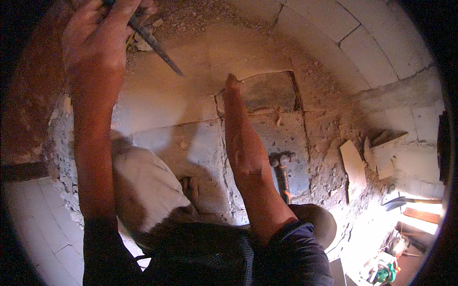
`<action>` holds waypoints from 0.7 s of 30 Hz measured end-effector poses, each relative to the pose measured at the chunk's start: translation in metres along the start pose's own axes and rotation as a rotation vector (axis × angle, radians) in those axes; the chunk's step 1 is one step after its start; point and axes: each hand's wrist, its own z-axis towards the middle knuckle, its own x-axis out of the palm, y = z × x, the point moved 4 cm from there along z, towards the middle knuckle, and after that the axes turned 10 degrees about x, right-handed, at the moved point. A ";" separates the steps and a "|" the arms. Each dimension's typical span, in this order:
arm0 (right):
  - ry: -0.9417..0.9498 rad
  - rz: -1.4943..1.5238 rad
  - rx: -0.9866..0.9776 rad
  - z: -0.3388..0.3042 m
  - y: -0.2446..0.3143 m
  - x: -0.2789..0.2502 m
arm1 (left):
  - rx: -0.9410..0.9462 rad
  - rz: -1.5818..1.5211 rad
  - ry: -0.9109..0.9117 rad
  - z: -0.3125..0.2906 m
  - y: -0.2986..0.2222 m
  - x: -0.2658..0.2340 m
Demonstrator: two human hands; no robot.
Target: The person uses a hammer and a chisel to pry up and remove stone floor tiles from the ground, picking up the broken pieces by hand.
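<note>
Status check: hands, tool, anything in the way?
Left hand gripping pointed chisel. Right hand near broken flooring, grip unclear. Orange-handled hammer lying beside right forearm.

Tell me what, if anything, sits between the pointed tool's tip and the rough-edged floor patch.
In this view, the right hand, at the left of the rough-edged floor patch. The left hand holds the pointed tool.

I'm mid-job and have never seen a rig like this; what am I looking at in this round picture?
No machine here: these are a person's bare hands. The single round, bent picture comes from a fisheye camera on their head, looking down. The left hand grips a dark pointed tool. The right hand reaches over dusty slabs; I can't tell whether it holds anything. A hammer lies on the slabs, and flat pale pieces rest farther right.
</note>
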 end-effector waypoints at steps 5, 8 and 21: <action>0.041 0.051 -0.156 -0.043 0.013 -0.003 | 0.528 0.585 0.120 0.019 0.056 -0.034; 0.083 0.029 -0.207 -0.083 0.012 0.029 | 0.251 0.374 0.252 0.024 0.066 -0.040; -0.054 -0.128 -0.298 -0.081 0.026 0.011 | -0.144 -0.219 0.148 0.006 0.078 -0.016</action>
